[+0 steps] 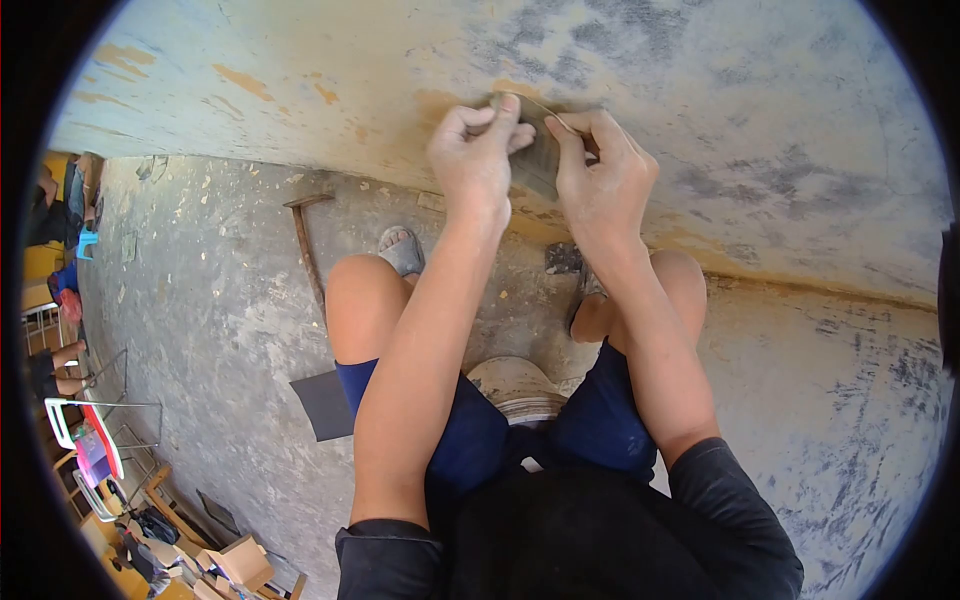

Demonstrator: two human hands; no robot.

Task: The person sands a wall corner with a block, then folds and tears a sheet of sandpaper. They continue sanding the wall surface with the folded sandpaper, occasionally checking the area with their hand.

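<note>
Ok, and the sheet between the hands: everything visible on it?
The grey sheet looks thin, perhaps paper or an abrasive sheet; its surface is too blurred to tell. A narrow, pale edge slants down to the right along its top. The left grip and right grip pinch its upper part; the rest shows between them, before the stained wall. Whether it touches the wall is unclear.
</note>
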